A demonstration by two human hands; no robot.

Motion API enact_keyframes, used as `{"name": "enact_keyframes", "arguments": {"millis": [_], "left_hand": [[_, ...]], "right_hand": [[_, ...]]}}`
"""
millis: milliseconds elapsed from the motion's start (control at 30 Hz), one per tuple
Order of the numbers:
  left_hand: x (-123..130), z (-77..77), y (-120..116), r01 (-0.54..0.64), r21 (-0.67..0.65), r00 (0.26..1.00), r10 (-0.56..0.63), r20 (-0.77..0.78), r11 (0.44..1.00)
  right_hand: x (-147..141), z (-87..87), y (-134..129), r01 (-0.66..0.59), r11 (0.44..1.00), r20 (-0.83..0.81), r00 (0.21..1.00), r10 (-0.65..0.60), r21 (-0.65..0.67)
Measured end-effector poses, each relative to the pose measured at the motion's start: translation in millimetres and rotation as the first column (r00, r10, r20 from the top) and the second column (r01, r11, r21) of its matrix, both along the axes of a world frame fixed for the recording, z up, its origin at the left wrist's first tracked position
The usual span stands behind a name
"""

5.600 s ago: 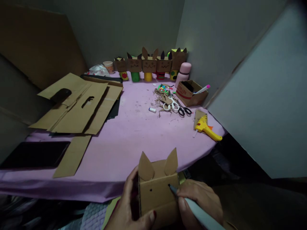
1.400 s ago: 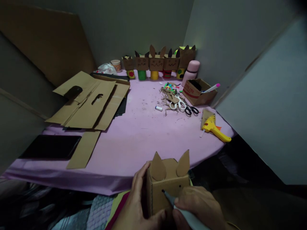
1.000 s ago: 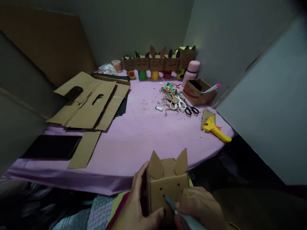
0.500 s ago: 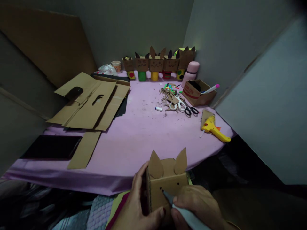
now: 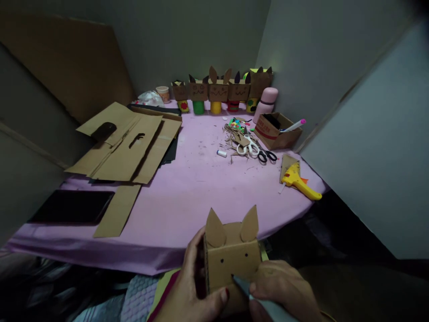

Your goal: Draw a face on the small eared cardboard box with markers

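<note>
A cardboard box figure (image 5: 214,268) with two pointed ears sits low in the view, in front of the table edge. My left hand (image 5: 192,286) wraps round its left side, thumb across the lower front. Two black dots show on its front face. In my right hand (image 5: 284,286) is a marker (image 5: 264,306) with a grey tapered end, its dark tip at the face below and between the dots. Whether the tip presses on the cardboard I cannot tell. The marker's white cap (image 5: 221,153) lies on the table.
Cardboard sheets (image 5: 134,147) and a black phone-like slab (image 5: 72,206) lie left on the pink-covered table (image 5: 187,201). Several box figures (image 5: 217,91) stand at the back. White scissors (image 5: 248,145), a small box (image 5: 276,134), a pink bottle (image 5: 266,105) and a yellow glue gun (image 5: 298,181) are at right.
The marker tip has moved down and right from beside the left dot to lower on the face. The box figure has shifted slightly left, still in my left hand.
</note>
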State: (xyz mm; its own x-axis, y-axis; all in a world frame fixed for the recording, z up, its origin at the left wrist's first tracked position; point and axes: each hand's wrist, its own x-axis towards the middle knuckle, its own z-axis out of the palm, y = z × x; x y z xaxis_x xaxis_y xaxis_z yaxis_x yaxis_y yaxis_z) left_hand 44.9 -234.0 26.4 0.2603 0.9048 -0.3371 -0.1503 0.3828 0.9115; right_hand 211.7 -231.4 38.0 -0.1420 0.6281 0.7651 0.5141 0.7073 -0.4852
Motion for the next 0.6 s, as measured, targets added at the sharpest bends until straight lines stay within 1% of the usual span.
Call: {"name": "enact_keyframes", "arguments": {"millis": [167, 267, 333, 400, 467, 567, 600], "left_hand": [[1.5, 0.7, 0.9, 0.009, -0.022, 0.999, -0.009, 0.039, 1.000], [0.5, 0.4, 1.5, 0.009, 0.019, 1.000, -0.009, 0.022, 1.000], [-0.5, 0.5, 1.7, 0.018, 0.024, 1.000, -0.018, 0.021, 1.000], [-1.4, 0.0, 1.5, 0.035, -0.001, 0.999, -0.035, 0.036, 0.999], [-1.8, -1.5, 1.1, 0.046, -0.023, 0.998, -0.045, 0.049, 0.999], [-1.9, -5.2, 0.4, 0.030, 0.010, 0.998, -0.031, 0.055, 0.999], [-1.9, -6.3, 0.2, 0.025, 0.022, 0.997, -0.026, 0.068, 0.999]], "right_hand": [[-1.1, -5.1, 1.8, -0.054, 0.998, -0.067, 0.996, 0.056, 0.036], [-3.2, -8.5, 1.2, -0.041, 0.999, -0.100, 0.994, 0.043, 0.029], [-2.5, -9.7, -0.5, -0.027, 1.000, -0.106, 0.994, 0.028, 0.011], [-0.1, -9.3, -2.0, -0.017, 1.000, -0.085, 0.996, 0.016, -0.011], [2.1, -7.2, -2.4, -0.008, 0.999, -0.032, 0.999, 0.007, -0.031], [0.3, -4.4, -1.3, -0.004, 1.000, 0.031, 1.000, 0.005, -0.023], [-1.7, -4.2, -1.1, 0.013, 1.000, 0.020, 1.000, -0.013, -0.004]]}}
